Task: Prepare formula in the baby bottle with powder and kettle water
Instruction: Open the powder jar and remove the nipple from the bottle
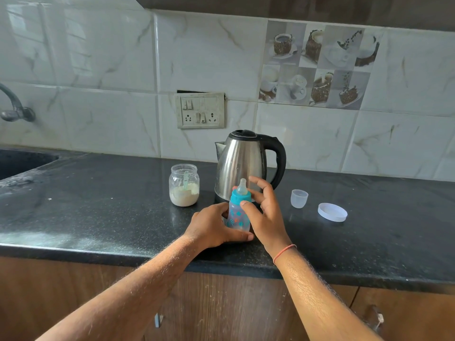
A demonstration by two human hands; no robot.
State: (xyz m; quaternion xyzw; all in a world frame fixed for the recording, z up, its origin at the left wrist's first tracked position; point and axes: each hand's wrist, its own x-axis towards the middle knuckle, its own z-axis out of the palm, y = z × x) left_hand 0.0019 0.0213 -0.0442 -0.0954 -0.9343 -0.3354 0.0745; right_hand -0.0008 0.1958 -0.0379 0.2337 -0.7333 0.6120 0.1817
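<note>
Bottle: the bottle [238, 215] stands upright on the counter [110, 193], near its front edge, just in front of the kettle [242, 166]; clear body with teal and orange prints, teal collar [240, 196], pale teat [243, 187] on top.
Left hand: the left hand [214, 226] wraps the bottle's lower body, fingers behind it and thumb along its base at the front.
Right hand: the right hand [263, 212] is at the collar, thumb tip against the bottle just under it, the fingers loosely spread beside and behind the teat; how firmly it pinches, I cannot tell.
Kettle: steel with black lid and handle, lid closed, handle to the right.
Jar: an open jar [184, 185] left of the kettle, partly full of pale powder, a scoop [186, 179] standing in it.
Cap: a small clear cap [299, 198] right of the kettle.
Lid: a white lid [332, 212] lying flat, just right of the cap.
Wall: a switch panel [200, 110] above the kettle.
Sink: a sink [22, 161] and tap [14, 107] at far left.
</note>
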